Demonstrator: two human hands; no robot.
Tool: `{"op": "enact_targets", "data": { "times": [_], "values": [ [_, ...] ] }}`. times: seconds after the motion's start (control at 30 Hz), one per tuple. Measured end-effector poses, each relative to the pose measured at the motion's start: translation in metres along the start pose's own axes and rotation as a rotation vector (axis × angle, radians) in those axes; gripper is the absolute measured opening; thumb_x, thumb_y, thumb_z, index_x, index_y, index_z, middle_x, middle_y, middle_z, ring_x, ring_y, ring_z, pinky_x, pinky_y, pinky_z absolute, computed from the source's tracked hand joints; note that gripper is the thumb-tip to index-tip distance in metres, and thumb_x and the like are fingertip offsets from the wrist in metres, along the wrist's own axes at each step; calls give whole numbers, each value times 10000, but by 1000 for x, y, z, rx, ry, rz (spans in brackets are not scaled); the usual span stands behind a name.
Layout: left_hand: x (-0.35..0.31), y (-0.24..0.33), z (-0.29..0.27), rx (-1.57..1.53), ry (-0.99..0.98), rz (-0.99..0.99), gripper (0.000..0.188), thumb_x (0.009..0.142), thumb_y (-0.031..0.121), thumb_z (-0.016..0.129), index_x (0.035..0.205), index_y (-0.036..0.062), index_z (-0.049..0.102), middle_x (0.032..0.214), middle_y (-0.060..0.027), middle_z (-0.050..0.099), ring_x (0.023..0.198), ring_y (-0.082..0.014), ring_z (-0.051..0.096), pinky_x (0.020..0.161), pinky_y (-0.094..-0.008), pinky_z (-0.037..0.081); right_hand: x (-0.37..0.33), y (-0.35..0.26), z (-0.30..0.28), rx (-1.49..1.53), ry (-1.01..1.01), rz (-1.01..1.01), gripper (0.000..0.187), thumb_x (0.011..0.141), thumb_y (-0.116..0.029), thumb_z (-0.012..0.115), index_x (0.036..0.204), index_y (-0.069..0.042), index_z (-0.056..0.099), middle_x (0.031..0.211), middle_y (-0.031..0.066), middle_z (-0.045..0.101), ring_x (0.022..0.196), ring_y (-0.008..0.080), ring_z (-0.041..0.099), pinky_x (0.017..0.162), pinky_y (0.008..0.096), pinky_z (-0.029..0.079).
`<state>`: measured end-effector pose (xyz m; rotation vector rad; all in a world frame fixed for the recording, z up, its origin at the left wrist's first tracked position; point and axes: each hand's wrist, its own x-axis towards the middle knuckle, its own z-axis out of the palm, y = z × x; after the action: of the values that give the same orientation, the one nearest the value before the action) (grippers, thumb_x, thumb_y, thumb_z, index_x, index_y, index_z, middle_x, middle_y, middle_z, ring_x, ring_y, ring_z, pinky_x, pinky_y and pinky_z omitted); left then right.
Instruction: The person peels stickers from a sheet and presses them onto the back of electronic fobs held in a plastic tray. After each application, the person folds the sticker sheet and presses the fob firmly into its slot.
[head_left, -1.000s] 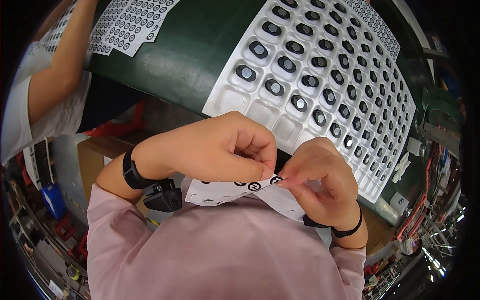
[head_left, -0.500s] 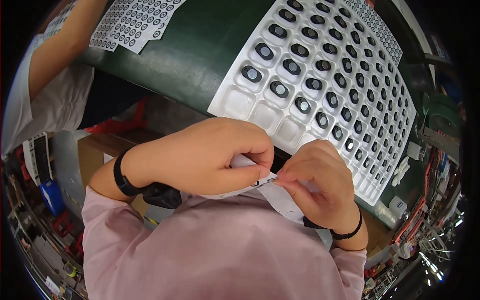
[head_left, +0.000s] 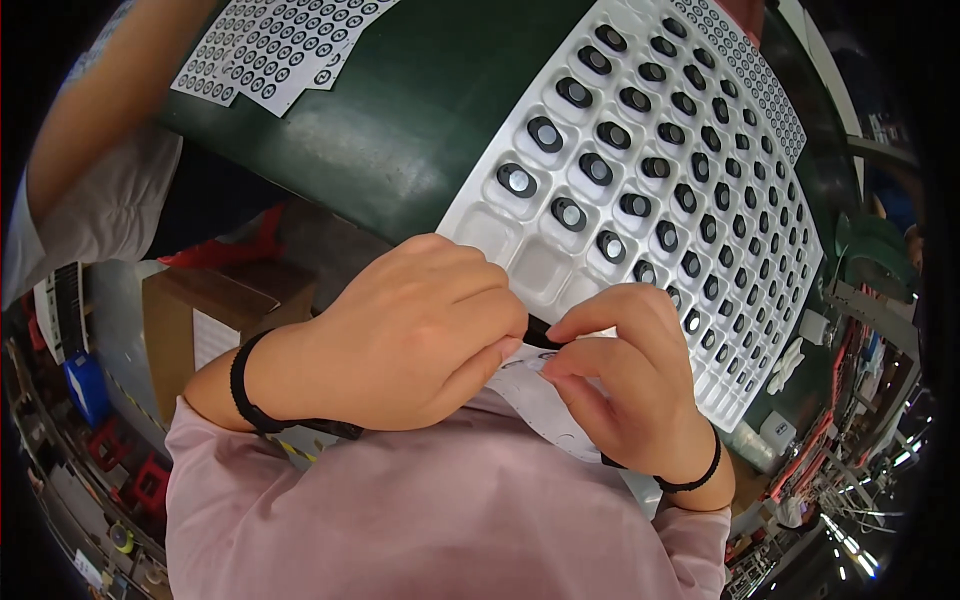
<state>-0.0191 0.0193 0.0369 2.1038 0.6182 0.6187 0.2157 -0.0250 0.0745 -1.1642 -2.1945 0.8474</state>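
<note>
My left hand (head_left: pixel 420 340) is closed, thumb against curled fingers, on a white sticker sheet (head_left: pixel 540 400) in front of my chest. The sheet hangs bent and bears faint round cut outlines; a dark printed ring shows near its top edge. My right hand (head_left: pixel 635 385) is beside the sheet, its thumb and forefinger tips parted; I see nothing held between them. Just beyond my hands lies a white moulded tray (head_left: pixel 542 268) with rows of black oval parts (head_left: pixel 516 180), each with a round silvery middle. The pockets nearest me hold no parts.
The tray rests on a dark green table (head_left: pixel 400 120). More printed sticker sheets (head_left: pixel 275 60) lie at the far left and another sheet (head_left: pixel 745 60) beyond the tray. Another person's arm (head_left: pixel 100 130) reaches in at left. A cardboard box (head_left: pixel 215 310) stands below the table edge.
My right thumb and forefinger have parted from their pinch at the sheet. My left hand has shifted slightly left and down with the sheet. The view has shifted a little; the other person's arm moved.
</note>
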Motion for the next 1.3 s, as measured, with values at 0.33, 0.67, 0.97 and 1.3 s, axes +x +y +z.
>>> {"op": "enact_targets", "data": {
  "times": [0.33,0.67,0.97,1.3],
  "values": [
    [2,-34,14,526,215,108,137,719,79,659,821,53,572,1209,-156,658,1123,-345,619,974,-516,458,61,49,2,115,76,330,129,833,-42,762,916,-21,666,948,110,574,908,299,564,789,373,460],
    [3,-44,14,518,153,38,125,760,88,608,755,56,488,1333,-220,638,1301,-384,585,1086,-553,412,68,63,26,46,136,423,91,852,-72,742,871,-11,677,951,115,564,965,315,551,857,401,447],
    [3,-45,15,559,171,59,123,779,87,593,723,63,485,1281,-223,665,1277,-353,610,1088,-530,418,67,60,24,-86,84,371,91,886,-34,706,903,8,627,975,83,499,938,235,508,816,316,439],
    [3,-44,15,610,154,64,131,802,90,582,708,64,493,1264,-222,677,1272,-335,617,1074,-505,436,69,62,27,-125,111,332,93,871,-48,710,894,8,640,910,87,518,915,259,510,810,353,423]
  ]
}}
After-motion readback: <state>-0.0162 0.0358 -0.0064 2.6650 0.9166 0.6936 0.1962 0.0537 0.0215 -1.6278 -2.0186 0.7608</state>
